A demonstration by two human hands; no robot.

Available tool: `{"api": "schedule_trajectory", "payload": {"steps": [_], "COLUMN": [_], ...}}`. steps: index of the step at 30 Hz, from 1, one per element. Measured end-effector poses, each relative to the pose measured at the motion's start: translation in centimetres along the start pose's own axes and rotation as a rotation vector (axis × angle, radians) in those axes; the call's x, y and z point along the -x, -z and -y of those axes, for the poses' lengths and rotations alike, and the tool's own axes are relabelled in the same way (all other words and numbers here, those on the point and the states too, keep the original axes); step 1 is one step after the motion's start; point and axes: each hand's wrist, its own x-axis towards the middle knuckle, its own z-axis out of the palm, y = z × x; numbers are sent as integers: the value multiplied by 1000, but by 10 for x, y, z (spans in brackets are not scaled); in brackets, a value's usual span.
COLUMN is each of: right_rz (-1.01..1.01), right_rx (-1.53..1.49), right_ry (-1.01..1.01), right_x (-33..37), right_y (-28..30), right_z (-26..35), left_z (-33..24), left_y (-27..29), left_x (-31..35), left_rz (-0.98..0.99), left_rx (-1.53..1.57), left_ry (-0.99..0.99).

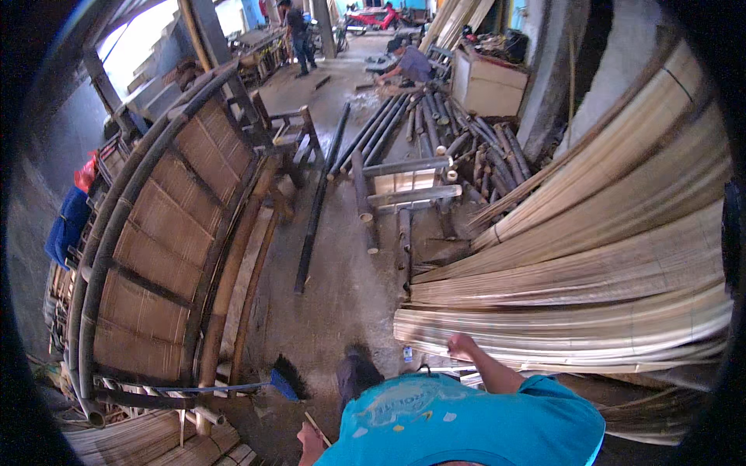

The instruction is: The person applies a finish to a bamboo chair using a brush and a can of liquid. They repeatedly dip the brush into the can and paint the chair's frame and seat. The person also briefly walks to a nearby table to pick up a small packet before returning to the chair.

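Observation:
My left hand (311,443) is low in the view beside my blue shirt. Its fingers are closed round a thin, pale wooden stick (317,424). Further to the right, my right hand (462,346) is bent into a fist at the near bundle of pale split-bamboo slats (544,330). Whatever is inside that fist, if anything, is hidden. A broom (286,382) with a blue head and dark bristles lies left of my legs.
A large bamboo-framed panel (155,241) stands on the left. Dark bamboo poles (318,210) and a stack of cut poles (497,155) lie ahead. A short bamboo frame (412,194) is mid-floor. Further off, one person (412,64) crouches and another (298,35) stands.

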Motion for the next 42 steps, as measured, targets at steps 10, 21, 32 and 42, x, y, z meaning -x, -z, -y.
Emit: {"api": "schedule_trajectory", "payload": {"steps": [10, 21, 32, 42], "right_rz": [-297, -351, -596, -898], "right_rx": [-46, -209, -207, -397], "right_ry": [-604, -744, -798, -836], "right_x": [-231, -391, -658, -855], "right_y": [87, 124, 250, 459], "right_z": [102, 246, 238, 307], "left_z": [-252, -608, -685, -785], "left_y": [-262, -628, -751, -1002], "left_x": [-223, -336, -451, -523], "left_rz": [107, 350, 526, 581], "left_rx": [-154, -549, -618, -1040], "left_ry": [95, -547, -52, 10]}}
